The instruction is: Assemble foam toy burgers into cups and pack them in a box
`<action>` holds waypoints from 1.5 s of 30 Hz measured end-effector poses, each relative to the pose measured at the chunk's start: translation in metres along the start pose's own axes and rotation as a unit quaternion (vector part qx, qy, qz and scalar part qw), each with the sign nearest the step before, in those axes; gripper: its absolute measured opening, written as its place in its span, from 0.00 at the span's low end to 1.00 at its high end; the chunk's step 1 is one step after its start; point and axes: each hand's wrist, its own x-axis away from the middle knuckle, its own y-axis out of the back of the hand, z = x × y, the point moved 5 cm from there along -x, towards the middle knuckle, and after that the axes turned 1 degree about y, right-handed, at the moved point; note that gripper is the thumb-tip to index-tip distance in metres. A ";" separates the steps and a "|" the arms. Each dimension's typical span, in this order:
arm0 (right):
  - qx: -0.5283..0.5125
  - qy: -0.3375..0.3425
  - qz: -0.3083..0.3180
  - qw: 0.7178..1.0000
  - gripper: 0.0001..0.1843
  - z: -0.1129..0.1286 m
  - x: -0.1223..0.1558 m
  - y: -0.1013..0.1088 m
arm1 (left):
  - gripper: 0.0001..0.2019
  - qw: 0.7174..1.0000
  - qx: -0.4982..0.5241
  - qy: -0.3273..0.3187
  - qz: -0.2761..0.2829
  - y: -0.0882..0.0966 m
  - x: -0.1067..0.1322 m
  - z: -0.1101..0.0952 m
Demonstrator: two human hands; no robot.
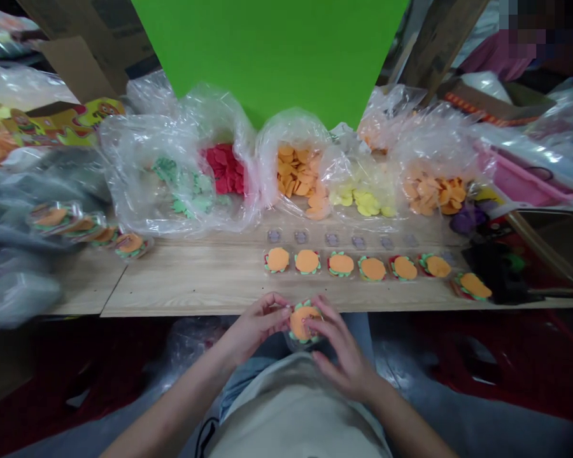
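Note:
Just off the table's front edge, a toy hamburger (304, 326) of foam pieces sits in a clear plastic case between my hands. Its orange bun lies on top, with green frilly edges showing around it. My left hand (260, 321) grips its left side with thumb and fingers. From the right, my right hand (346, 353) has fingertips on the bun and the rim. Beyond them, a row of similar toy hamburgers (307, 261) in clear cases lies along the table (195, 280). Behind that row, clear lids or trays with small grey pieces (300, 237) form another row.
Open plastic bags behind hold green pieces (191, 187), red pieces (226, 168), orange pieces (296, 170), yellow pieces (365, 200) and more orange pieces (437, 193). Cased hamburgers (131, 244) lie at left. A green board (272, 57) stands behind; a pink basket (525, 178) is at right.

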 end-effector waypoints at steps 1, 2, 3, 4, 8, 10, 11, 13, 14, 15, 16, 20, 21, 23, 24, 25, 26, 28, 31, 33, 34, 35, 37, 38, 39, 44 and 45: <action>-0.011 -0.046 -0.034 0.998 0.21 -0.007 0.002 0.004 | 0.09 1.000 -0.015 0.009 0.003 0.001 0.002 0.005; -0.019 -0.095 -0.049 0.994 0.16 -0.014 0.004 0.006 | 0.09 0.999 -0.031 0.017 0.006 0.003 0.004 0.010; -0.024 -0.140 -0.035 0.989 0.11 -0.020 0.006 0.007 | 0.09 0.998 -0.048 0.025 0.010 0.004 0.005 0.015; -0.024 -0.173 0.012 0.985 0.08 -0.025 0.007 0.003 | 0.09 0.997 -0.064 0.033 0.015 0.005 0.007 0.020; -0.014 -0.195 0.213 0.957 0.15 -0.025 0.017 -0.017 | 0.10 0.993 -0.101 0.059 0.005 0.008 0.013 0.040; -0.008 -0.197 0.207 0.958 0.16 -0.024 0.023 -0.023 | 0.11 0.992 -0.108 0.061 -0.038 0.012 0.017 0.049; -0.005 -0.197 0.198 0.960 0.16 -0.024 0.026 -0.025 | 0.11 0.990 -0.110 0.057 -0.060 0.014 0.019 0.054; 0.004 -0.189 0.186 0.964 0.17 -0.026 0.033 -0.030 | 0.11 0.988 -0.112 0.051 -0.092 0.017 0.023 0.062; 0.007 -0.184 0.184 0.966 0.17 -0.027 0.036 -0.032 | 0.11 0.987 -0.116 0.047 -0.103 0.019 0.026 0.065; 0.006 -0.181 0.183 0.966 0.17 -0.028 0.038 -0.035 | 0.11 0.985 -0.122 0.042 -0.112 0.020 0.027 0.068; 0.004 -0.183 0.182 0.966 0.17 -0.031 0.041 -0.038 | 0.11 0.983 -0.129 0.035 -0.122 0.021 0.029 0.071; 0.002 -0.249 0.088 0.964 0.17 -0.043 0.039 -0.045 | 0.12 0.976 -0.127 -0.001 -0.176 0.026 0.026 0.076; 0.007 -0.266 0.043 0.963 0.18 -0.046 0.036 -0.045 | 0.12 0.975 -0.124 -0.011 -0.185 0.025 0.024 0.076; 0.023 -0.278 -0.036 0.960 0.21 -0.050 0.028 -0.043 | 0.13 0.972 -0.130 -0.036 -0.195 0.023 0.018 0.074; 0.030 -0.273 -0.058 0.960 0.22 -0.051 0.023 -0.042 | 0.13 0.970 -0.136 -0.049 -0.197 0.021 0.016 0.073; 0.034 -0.264 -0.068 0.962 0.23 -0.053 0.019 -0.041 | 0.13 0.968 -0.142 -0.058 -0.199 0.019 0.014 0.072; 0.037 -0.255 -0.071 0.964 0.23 -0.055 0.016 -0.040 | 0.13 0.967 -0.146 -0.063 -0.201 0.018 0.014 0.071; 0.041 -0.241 -0.063 0.968 0.24 -0.059 0.012 -0.038 | 0.13 0.968 -0.148 -0.064 -0.190 0.015 0.015 0.070; 0.056 -0.220 -0.047 0.973 0.25 -0.065 0.006 -0.034 | 0.13 0.981 -0.153 -0.043 -0.108 0.005 0.016 0.062; 0.077 -0.198 -0.025 0.977 0.26 -0.065 -0.002 -0.033 | 0.13 0.979 -0.201 -0.031 -0.029 -0.004 0.014 0.053; 0.088 -0.186 -0.014 0.978 0.26 -0.064 -0.008 -0.032 | 0.15 0.971 -0.237 -0.031 0.002 -0.009 0.012 0.048; 0.100 -0.174 -0.002 0.980 0.25 -0.062 -0.013 -0.032 | 0.19 0.960 -0.276 -0.033 0.023 -0.012 0.008 0.043; 0.121 -0.158 0.007 0.980 0.25 -0.058 -0.024 -0.030 | 0.27 0.942 -0.333 -0.039 0.037 -0.016 -0.001 0.037; 0.134 -0.161 -0.004 0.978 0.24 -0.057 -0.028 -0.027 | 0.28 0.938 -0.341 -0.040 0.035 -0.017 -0.007 0.036; 0.147 -0.170 -0.023 0.974 0.24 -0.056 -0.029 -0.022 | 0.27 0.939 -0.339 -0.042 0.030 -0.018 -0.012 0.036; 0.133 -0.226 -0.091 0.961 0.26 -0.060 -0.020 -0.001 | 0.25 0.947 -0.307 -0.095 -0.009 -0.023 -0.025 0.029; 0.123 -0.227 -0.090 0.962 0.26 -0.062 -0.018 0.001 | 0.25 0.946 -0.309 -0.100 -0.011 -0.025 -0.025 0.028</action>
